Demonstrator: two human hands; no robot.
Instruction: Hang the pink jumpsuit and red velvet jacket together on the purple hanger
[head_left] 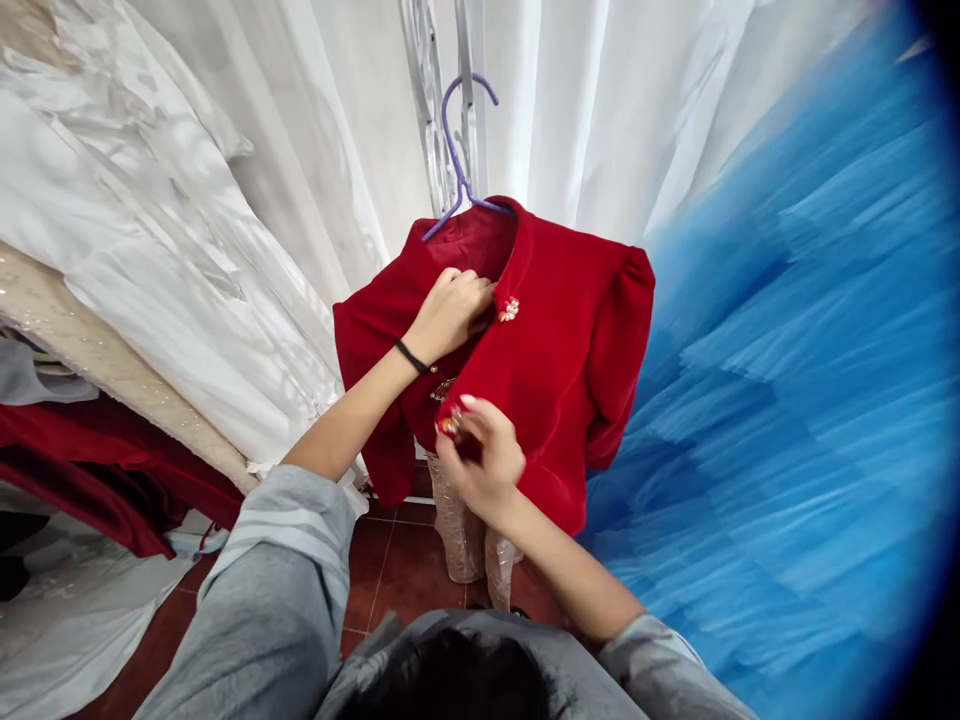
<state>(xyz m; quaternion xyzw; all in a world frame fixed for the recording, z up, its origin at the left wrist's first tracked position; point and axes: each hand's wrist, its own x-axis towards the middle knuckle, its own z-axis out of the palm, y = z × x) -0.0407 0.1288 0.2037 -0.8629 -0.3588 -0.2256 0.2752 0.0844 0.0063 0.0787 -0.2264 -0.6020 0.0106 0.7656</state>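
A red velvet jacket (555, 330) hangs from a purple hanger (452, 140), its front partly open. My left hand (454, 308) is closed at the upper front edge, just below the neckline, its fingertips hidden by the cloth. Beside it on the jacket sits a pearl and gold button (508, 309). Lower down, my right hand (484, 455) pinches the front edge of the jacket by another ornate button (451, 422). Between the two hands, a further bit of gold trim (442, 390) shows on the opposite front panel.
Blue ruffled tulle (795, 380) fills the right side. White gowns (150, 220) hang at the left, above dark red fabric (97, 460). A white metal rack (431, 90) and white curtain (562, 100) stand behind. Below are a glittery wrapped post (459, 530) and red floor tiles (409, 575).
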